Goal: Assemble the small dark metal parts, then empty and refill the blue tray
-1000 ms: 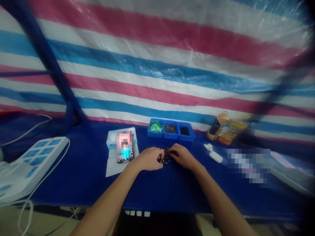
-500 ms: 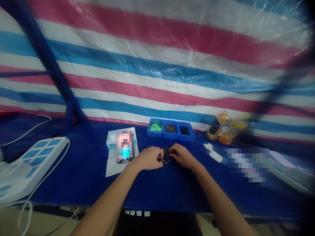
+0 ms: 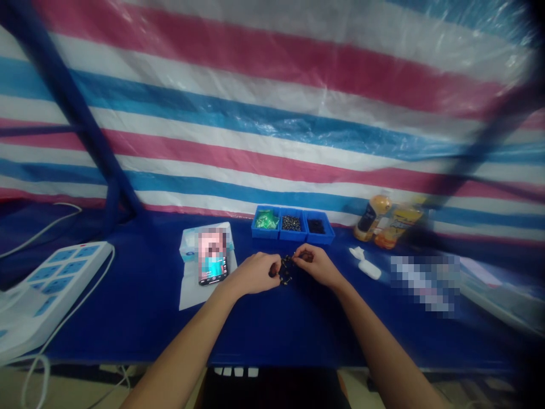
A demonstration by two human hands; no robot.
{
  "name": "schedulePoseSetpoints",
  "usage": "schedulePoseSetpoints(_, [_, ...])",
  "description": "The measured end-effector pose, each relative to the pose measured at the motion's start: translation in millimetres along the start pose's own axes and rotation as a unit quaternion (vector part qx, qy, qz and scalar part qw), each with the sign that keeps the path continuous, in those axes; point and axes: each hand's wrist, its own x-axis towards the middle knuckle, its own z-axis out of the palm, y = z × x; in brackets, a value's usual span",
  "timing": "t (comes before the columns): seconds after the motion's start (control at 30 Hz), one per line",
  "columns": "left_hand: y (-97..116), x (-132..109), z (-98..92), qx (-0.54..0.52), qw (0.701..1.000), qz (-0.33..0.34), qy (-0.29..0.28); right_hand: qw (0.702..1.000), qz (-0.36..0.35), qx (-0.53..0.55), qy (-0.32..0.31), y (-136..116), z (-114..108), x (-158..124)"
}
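My left hand is low over the blue table, its fingers curled around something dark whose kind I cannot make out. Close by on the right, my right hand has thumb and forefinger brought together in a pinch; whatever is between the tips is too small to name. Several small dark pieces with shiny metallic ends show in the gap between both hands, beside the left fingertips. Just beyond stand three joined blue bins: one with green-wrapped packets, one with small metallic pieces, one with black pieces.
A phone leans on a tissue box at left. Farther left lies a white power strip with cables. Bottles, a yellow packaged item and a white case are on the right.
My right hand has lifted slightly, its pinching fingers a little farther from the left hand. The left hand stays curled in nearly the same place. The whole view has shifted slightly.
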Motion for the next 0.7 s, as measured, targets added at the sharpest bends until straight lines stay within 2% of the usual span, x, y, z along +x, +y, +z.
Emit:
schedulePoseSetpoints(0.23, [3,3,-1.5,0.009,0.999,0.021,0.036,0.995,0.004,0.102,0.019,-3,-4,2])
schedulePoseSetpoints(0.43, [8,3,-5.1,0.018,0.999,0.013,0.047,0.981,0.041,0.185,0.042,-7,-7,2])
schedulePoseSetpoints(0.7, [8,3,-4.9,0.019,0.998,0.014,0.053,0.980,0.084,0.166,0.068,-8,-11,3])
